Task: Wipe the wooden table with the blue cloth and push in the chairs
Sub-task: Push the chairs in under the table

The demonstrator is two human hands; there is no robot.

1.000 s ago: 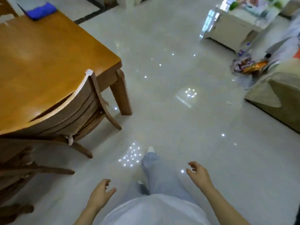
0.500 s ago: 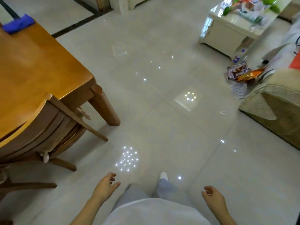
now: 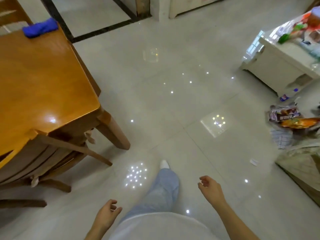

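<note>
fingers (image 3: 113, 202) slack; left hand (image 3: 106, 216), right hand (image 3: 212, 188) empty above tiles (image 3: 173, 104); blue cloth (image 3: 40, 28) on table (image 3: 43, 80).

Glossy pale floor (image 3: 173, 101) all across, dotted with small bright reflections. At 11 o'clock, a dark border strip (image 3: 103, 30) set into the tiles. At 2 o'clock, a white low surface (image 3: 270, 66) loaded with colourful packets too blurred to name. Just beside its foot, a clear bottle (image 3: 288, 94) on the floor. At 3 o'clock, a purple snack packet (image 3: 284, 115) touching an orange packet (image 3: 297, 122), with checked fabric (image 3: 282, 137) just below. At 4 o'clock, a beige upholstered corner (image 3: 301, 168), with a paper scrap (image 3: 254, 161) near it.
</note>
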